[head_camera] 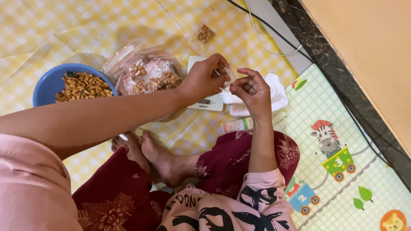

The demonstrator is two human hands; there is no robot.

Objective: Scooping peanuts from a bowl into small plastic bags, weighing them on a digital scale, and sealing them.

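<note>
Both hands up over the floor, working one item. Left hand (204,79) pinches the top of a small clear zip bag (228,76), fingers closed on it. Right hand (252,90) meets it from the near right, fingers curled narrow at the bag's edge; can't tell how firm the grip is. Bag hangs between the two hands, above the scale. Contents not readable.

Surface, big to small:
- Yellow-and-white checked sheet (64,30) covers the floor left and far, creased.
- Pale green play mat (342,128) on the right, cartoon zebra, train, lion.
- Dark stone strip (342,72) runs along the far right, tan flooring (372,38) past it.
- Black cable (274,30) and a thin white cable run beside the stone strip.
- Blue bowl (45,83) far left, full of brown nuts.
- Pile of filled zip bags (145,75) just right of the bowl.
- White digital scale (205,100) under the left hand, partly hidden.
- Folded white cloth (274,94) touching the scale's right side.
- One filled bag (204,34) alone, farther out.
- Small tube-like item near the right knee, blurred.

Person sits cross-legged, bare feet on the sheet.
</note>
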